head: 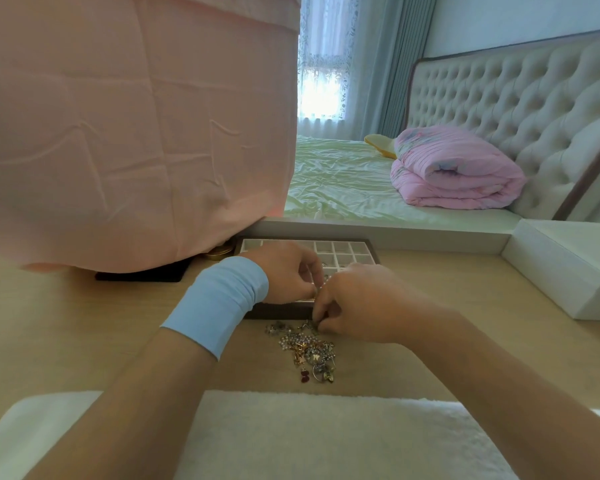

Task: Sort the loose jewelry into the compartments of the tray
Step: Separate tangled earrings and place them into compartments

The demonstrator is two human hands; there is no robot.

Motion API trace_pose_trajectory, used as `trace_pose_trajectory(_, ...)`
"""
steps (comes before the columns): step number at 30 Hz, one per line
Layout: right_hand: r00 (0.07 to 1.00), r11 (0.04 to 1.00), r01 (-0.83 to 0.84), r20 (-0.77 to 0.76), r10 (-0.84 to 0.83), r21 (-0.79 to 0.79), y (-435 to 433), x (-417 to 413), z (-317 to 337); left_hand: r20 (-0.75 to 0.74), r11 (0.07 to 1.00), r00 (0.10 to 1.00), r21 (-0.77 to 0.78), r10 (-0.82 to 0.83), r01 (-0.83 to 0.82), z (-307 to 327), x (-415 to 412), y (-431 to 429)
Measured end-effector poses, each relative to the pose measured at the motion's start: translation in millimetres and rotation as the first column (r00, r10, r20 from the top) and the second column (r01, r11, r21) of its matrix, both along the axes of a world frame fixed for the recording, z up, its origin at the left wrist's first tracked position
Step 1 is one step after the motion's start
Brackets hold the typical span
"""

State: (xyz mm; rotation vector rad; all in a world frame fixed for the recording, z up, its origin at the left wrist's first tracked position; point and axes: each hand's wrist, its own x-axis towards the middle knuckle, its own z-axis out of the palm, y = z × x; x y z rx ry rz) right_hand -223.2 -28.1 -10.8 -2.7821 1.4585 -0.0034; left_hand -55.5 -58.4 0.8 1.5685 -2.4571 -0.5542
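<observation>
Light-wood table (84, 323) carries the loose jewelry (309, 348) in a heap just in front of the tray (274, 312). The right hand (357, 303) pinches a piece at the heap's far edge. The left hand (288, 271) is curled over the tray's near rim; its grasp cannot be determined.

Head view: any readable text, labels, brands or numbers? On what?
None readable. No lettering shows on the tray, the jewelry pile, the pink cloth, the blue wristband or the folded quilt; the quilt's print is a pattern, not words.
</observation>
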Motion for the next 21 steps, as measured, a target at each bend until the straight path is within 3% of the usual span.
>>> trace_pose_trajectory(6, 0.998, 1.000, -0.001, 0.068, 0.001, -0.002, -5.0, -5.2, 2.5, -0.108, 0.996, 0.994, 0.084, 0.009, 0.000, -0.5, 4.0, -1.7)
trace_pose_trajectory(12, 0.878, 0.992, 0.126, 0.466, -0.111, 0.000, -21.5, -24.7, 9.9, -0.495, 0.959, 0.858, 0.282, 0.139, 0.007, -0.5, 2.2, -0.9)
trace_pose_trajectory(21, 0.778, 0.988, 0.156, 0.618, -0.114, -0.014, -31.9, -33.3, 3.3, -0.616, 0.953, 0.746, 0.292, 0.254, -0.084, -6.7, -5.0, -1.8)
